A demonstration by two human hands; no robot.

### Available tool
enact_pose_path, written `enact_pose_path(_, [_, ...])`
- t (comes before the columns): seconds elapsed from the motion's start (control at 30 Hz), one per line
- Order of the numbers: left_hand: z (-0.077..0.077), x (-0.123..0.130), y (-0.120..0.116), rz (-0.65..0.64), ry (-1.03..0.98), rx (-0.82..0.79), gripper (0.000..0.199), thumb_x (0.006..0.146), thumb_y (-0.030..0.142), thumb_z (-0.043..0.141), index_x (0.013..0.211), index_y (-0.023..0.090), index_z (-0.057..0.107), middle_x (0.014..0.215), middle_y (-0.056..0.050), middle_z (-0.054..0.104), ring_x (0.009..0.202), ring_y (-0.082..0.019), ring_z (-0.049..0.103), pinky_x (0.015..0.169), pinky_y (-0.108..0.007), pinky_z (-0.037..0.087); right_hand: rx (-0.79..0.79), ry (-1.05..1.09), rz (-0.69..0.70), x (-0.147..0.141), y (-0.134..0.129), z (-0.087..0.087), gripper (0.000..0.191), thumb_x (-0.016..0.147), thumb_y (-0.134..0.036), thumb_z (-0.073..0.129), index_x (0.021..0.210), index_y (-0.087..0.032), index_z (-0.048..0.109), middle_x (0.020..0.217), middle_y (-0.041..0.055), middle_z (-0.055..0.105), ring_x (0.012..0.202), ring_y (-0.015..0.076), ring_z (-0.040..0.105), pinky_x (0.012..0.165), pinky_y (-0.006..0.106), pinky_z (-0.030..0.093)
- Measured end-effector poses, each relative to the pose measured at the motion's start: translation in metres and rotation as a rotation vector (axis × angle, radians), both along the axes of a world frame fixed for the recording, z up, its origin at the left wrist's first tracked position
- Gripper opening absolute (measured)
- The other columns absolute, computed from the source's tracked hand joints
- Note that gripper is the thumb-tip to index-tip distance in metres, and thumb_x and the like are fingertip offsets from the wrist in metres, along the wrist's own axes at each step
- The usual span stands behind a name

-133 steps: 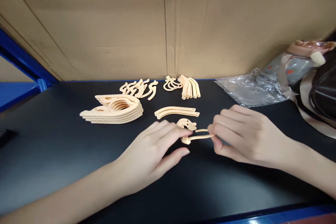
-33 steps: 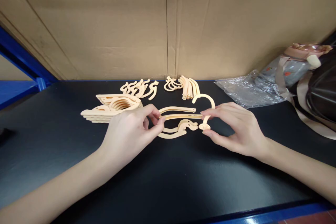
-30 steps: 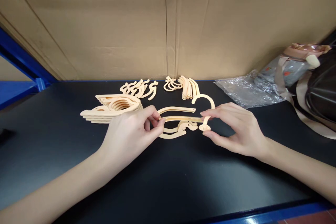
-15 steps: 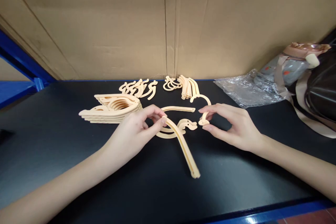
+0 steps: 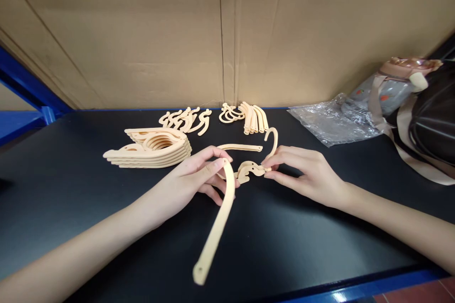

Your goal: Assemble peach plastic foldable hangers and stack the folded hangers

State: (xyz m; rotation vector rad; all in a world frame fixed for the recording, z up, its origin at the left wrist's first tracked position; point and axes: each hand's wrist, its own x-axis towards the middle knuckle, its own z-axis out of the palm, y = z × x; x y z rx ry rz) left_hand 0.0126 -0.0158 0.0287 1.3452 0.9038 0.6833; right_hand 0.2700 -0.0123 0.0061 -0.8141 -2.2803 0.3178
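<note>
Your curved strip [image 5: 219, 220] now points down-left, not down-right, its upper end pinched between the thumb and forefinger of your left hand [image 5: 199, 175]. Your right hand [image 5: 311, 175] pinches the hook [image 5: 274, 144] at its base, now at the wavy pieces [image 5: 249, 169] (contact unclear). Count: one hook, one held strip, one resting strip [image 5: 241, 147].

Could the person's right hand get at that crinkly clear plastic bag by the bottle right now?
Probably yes: nothing stands between the right hand and the plastic bag. Its grip is taken up by a hook-shaped piece, though, so freeing the fingers first might help.
</note>
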Motion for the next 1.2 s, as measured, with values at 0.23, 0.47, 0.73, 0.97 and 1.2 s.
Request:
enact_pose_path(0.23, [0.001,0.000,-0.002,-0.038,0.114,-0.085,0.021,0.092,0.040,0.052,0.101,0.020,0.052,0.067,0.004,0.060,0.042,-0.010,0.057,0.041,-0.020,0.048,-0.355,0.202,-0.017,-0.001,0.003,-0.003,0.018,0.090,-0.031,0.064,0.102,-0.020,0.070,0.096,0.0045,0.071,0.082,0.0156,0.066,0.073,0.030,0.054])
enact_pose_path(0.47, [0.001,0.002,-0.009,-0.058,0.382,0.243,0.029,0.095,0.046,0.044,0.088,0.021,0.057,0.056,0.007,0.050,0.042,-0.006,0.038,0.038,-0.016,0.026,-0.611,0.323,0.028,-0.003,0.001,-0.003,0.024,0.085,-0.031,0.071,0.108,-0.025,0.071,0.099,0.0017,0.071,0.090,0.0152,0.067,0.084,0.031,0.055])
enact_pose_path(0.73, [-0.018,0.005,-0.028,0.018,0.708,1.023,0.022,0.094,0.025,0.044,0.072,0.020,0.045,0.057,0.007,0.049,0.044,-0.008,0.041,0.046,-0.021,0.025,-0.888,0.436,0.141,-0.004,0.000,-0.003,0.033,0.081,-0.025,0.075,0.113,-0.032,0.069,0.093,-0.0040,0.070,0.090,0.0104,0.067,0.089,0.026,0.052])
enact_pose_path(0.97, [-0.020,0.008,-0.031,-0.043,0.641,1.187,0.020,0.089,0.014,0.043,0.070,0.020,0.037,0.058,0.008,0.040,0.045,-0.008,0.033,0.046,-0.022,0.021,-0.813,0.433,0.053,-0.003,0.002,0.000,0.023,0.094,-0.037,0.059,0.107,-0.026,0.074,0.091,0.0014,0.075,0.088,0.0147,0.067,0.079,0.027,0.048])
enact_pose_path(1.2, [-0.018,0.005,-0.023,-0.111,0.558,1.254,0.011,0.084,0.009,0.044,0.081,0.018,0.050,0.071,0.002,0.051,0.064,-0.013,0.041,0.054,-0.023,0.031,-0.878,0.419,0.080,-0.002,0.006,-0.004,0.013,0.087,-0.029,0.070,0.097,-0.025,0.076,0.095,0.0000,0.073,0.089,0.0126,0.066,0.085,0.026,0.048])
